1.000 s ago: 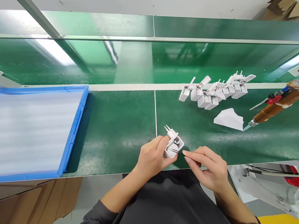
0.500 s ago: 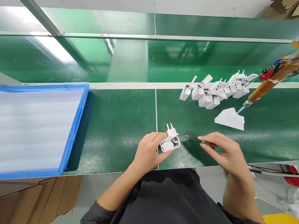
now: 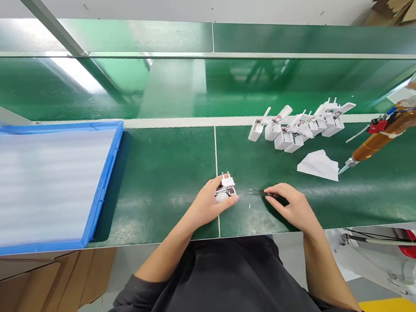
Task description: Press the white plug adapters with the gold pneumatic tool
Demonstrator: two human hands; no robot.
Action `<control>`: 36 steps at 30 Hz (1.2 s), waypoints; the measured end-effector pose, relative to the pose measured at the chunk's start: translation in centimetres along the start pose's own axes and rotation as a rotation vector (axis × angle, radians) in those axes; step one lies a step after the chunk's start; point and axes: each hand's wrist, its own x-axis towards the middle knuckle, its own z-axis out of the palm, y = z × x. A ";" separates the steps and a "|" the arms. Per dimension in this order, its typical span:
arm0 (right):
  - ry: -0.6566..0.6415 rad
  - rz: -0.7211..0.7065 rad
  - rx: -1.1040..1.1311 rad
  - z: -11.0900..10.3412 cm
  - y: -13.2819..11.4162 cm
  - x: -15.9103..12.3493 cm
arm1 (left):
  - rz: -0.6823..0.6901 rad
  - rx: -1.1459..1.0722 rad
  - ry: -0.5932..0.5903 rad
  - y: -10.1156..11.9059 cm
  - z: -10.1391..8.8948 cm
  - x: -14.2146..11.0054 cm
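My left hand (image 3: 207,204) is closed around an opened white plug adapter (image 3: 227,187), whose two prongs point away from me. Wires and small parts show inside its housing. To the right, my right hand (image 3: 290,207) pinches dark tweezers (image 3: 261,193), their tips pointing left toward the adapter and apart from it. Farther back stands a cluster of similar opened white adapters (image 3: 294,130), several of them with lids or prong parts sticking up. A tiny white bit (image 3: 249,206) lies on the green bench between my hands.
A blue tray (image 3: 103,190) lined with a white sheet sits on the left of the green bench (image 3: 166,179). On the right, an orange-brown dispenser (image 3: 372,145) rests its nozzle by a piece of white paper (image 3: 318,166). Cardboard boxes (image 3: 394,6) stand at the far right.
My left hand has moved slightly left with the adapter, turning it a little. My right hand with the tweezers has also shifted left. The dispenser has slid right, its nozzle now at the paper's right edge.
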 end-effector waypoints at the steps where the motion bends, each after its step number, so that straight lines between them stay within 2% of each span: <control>1: -0.046 -0.018 0.027 -0.4 -0.2 -0.3 | -0.014 -0.033 -0.014 -0.1 0.1 0.1; 4: -0.153 -0.047 0.068 -1.2 -0.4 -1.3 | -0.073 -0.109 -0.055 -0.3 0.2 0.0; 6: -0.176 -0.052 0.056 -1.3 -0.3 -1.7 | -0.098 -0.122 -0.072 -0.4 0.2 0.0; 17: -0.176 -0.122 -0.025 -0.9 0.1 -0.8 | -0.080 -0.169 -0.084 -0.3 0.0 -0.2; 25: -0.177 -0.131 0.061 -1.1 0.0 -1.0 | -0.025 -0.171 -0.103 -0.7 -0.4 -0.7; 30: -0.115 -0.136 0.161 -1.4 -1.6 -0.2 | 0.047 -0.094 -0.116 -1.3 -0.2 -0.9; 36: -0.063 -0.207 0.178 0.5 -4.9 2.8 | 0.114 0.029 -0.035 -1.8 0.4 -1.0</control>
